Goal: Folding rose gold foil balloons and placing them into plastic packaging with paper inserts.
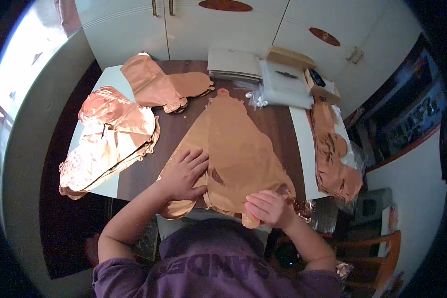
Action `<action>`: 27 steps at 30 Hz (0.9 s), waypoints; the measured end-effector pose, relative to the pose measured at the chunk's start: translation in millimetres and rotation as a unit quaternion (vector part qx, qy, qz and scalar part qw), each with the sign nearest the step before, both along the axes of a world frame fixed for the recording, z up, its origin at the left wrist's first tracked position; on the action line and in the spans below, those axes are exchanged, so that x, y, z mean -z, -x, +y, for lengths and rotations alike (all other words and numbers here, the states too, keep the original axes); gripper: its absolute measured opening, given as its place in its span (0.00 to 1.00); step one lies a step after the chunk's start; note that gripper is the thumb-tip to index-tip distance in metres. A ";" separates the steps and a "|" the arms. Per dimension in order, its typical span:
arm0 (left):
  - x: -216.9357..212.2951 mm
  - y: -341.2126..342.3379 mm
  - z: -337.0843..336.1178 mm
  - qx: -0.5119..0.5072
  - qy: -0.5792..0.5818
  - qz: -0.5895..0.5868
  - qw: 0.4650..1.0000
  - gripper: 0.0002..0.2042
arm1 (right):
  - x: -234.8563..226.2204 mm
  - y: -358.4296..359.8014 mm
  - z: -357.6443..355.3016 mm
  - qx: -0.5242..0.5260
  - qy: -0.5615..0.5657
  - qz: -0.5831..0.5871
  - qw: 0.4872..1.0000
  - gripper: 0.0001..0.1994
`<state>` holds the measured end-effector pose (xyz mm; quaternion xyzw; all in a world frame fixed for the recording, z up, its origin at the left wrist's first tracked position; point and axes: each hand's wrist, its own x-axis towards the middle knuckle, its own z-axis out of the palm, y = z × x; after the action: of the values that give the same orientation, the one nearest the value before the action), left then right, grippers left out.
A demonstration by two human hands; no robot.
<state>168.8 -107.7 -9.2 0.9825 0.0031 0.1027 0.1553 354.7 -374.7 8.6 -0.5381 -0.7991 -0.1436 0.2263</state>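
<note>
A flat, uninflated rose-gold foil balloon (238,144) lies in front of me, its narrow end pointing away and its wide end at the table's near edge. Another copper foil piece (191,136) shows beneath it on the left. My left hand (186,174) rests palm down across the left edge of the balloon, fingers stretched out. At the near right corner, my right hand (270,208) has its fingers curled together over the foil edge by a small rounded tab (250,220). What lies under those fingers is partly hidden.
Stacks of flat copper foil balloons lie at left (116,134) and back left (159,82). More foil pieces (333,159) lie along the right edge. At the back are a clear plastic pack (285,84), a small open box (323,84) and white earphones (257,100). A wooden chair (390,258) stands right.
</note>
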 end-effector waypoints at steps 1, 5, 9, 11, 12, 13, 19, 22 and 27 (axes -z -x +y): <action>0.5 1.4 -0.3 -0.001 0.002 0.000 1.000 0.37 | -0.2 -0.2 0.8 -0.001 0.000 0.001 1.000 0.13; -6.2 4.7 -3.2 -0.023 0.077 -0.014 0.997 0.36 | 2.6 1.0 3.1 -0.018 0.004 0.018 1.000 0.12; -12.9 8.2 6.3 -0.108 0.077 -0.069 0.989 0.30 | 3.4 4.6 5.1 -0.025 0.029 0.010 0.999 0.12; -22.8 5.2 7.9 -0.110 0.048 -0.108 0.987 0.26 | 0.0 9.8 3.8 -0.005 0.020 -0.010 1.000 0.12; -25.2 -0.6 6.7 -0.081 0.049 -0.117 0.989 0.27 | 0.6 12.6 3.7 0.007 0.026 0.003 1.000 0.12; -25.1 -5.7 4.0 -0.049 0.050 -0.125 0.990 0.27 | -0.6 15.4 3.8 0.007 0.031 0.009 0.999 0.12; 0.9 -13.5 1.8 0.022 0.025 -0.021 0.999 0.31 | -40.6 40.5 -11.9 0.135 0.159 0.031 0.978 0.18; 0.4 -15.3 3.6 0.014 0.044 -0.028 0.999 0.32 | -23.8 56.0 -59.9 0.217 0.159 0.207 0.941 0.07; 0.6 -13.9 -4.1 0.014 0.034 -0.001 0.999 0.34 | 29.9 81.9 -77.6 0.399 0.226 0.589 0.665 0.11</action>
<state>182.7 -111.9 -9.8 0.9764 -0.0070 0.1017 0.1903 272.8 -452.3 -21.3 -0.8129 -0.2159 0.3112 0.4425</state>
